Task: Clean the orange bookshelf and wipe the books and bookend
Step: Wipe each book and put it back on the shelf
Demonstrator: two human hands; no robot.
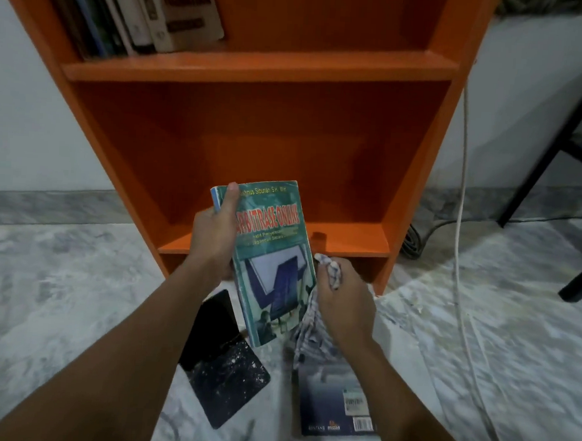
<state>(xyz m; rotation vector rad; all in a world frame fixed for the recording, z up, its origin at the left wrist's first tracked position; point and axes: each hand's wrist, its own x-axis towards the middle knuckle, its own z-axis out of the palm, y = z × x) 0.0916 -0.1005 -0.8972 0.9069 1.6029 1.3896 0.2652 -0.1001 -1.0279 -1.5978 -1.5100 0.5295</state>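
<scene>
- Both hands work in front of the orange bookshelf (265, 65): the left hand (213, 236) grips a green book (273, 263) by its left edge, thumb pressed on the front cover near the top corner, fingers wrapped behind.
- Held nearly upright and tilted slightly, the green book shows its front cover, with red title lettering readable.
- Closed around a bunched checked cloth (330, 274), the right hand (344, 298) sits just beside the book's right edge; the cloth touches that edge and trails down below the hand.
- Behind the hands, the bookshelf's lower compartment stands bare; its upper compartment holds a row of leaning books (135, 9) at the left side.
- On the marble floor (74, 292) below the arms lie a black bookend (219, 359), its flat plate speckled with white marks, and a dark book (336, 403) showing a barcode, partly under the hanging cloth.
- Right of the shelf, a white cord (464, 156) hangs down, near a black furniture leg (537, 174).
</scene>
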